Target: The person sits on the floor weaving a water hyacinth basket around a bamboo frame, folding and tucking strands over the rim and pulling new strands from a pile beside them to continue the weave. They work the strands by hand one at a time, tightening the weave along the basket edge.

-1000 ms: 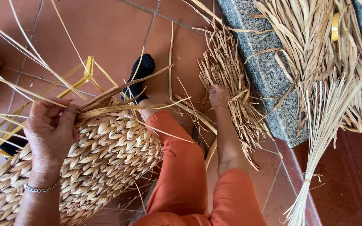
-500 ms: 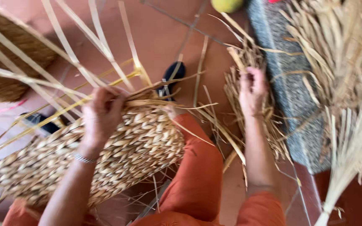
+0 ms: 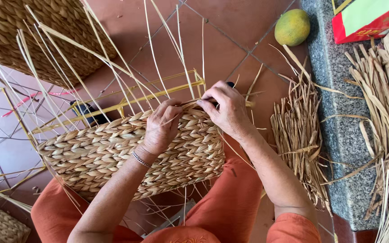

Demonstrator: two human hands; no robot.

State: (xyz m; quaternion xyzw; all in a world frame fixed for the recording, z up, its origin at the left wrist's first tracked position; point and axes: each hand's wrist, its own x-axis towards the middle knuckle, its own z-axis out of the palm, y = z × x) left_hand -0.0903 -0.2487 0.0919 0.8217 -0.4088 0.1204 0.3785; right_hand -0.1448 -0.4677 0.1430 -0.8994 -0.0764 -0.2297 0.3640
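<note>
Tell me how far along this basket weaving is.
Done: the basket wall is woven in many tight rows. In hand: the left hand presses the top row while the right hand works a strand at the rim. Left: loose strands and the yellow frame stand unwoven above the rim.

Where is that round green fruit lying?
The green fruit lies on the tiled floor at the head view's upper right, against the grey stone ledge, beyond the loose straw bundle.

A half-woven basket point(image 3: 127, 153) lies across the lap, loose straw bundle point(image 3: 300, 135) to its right.
</note>
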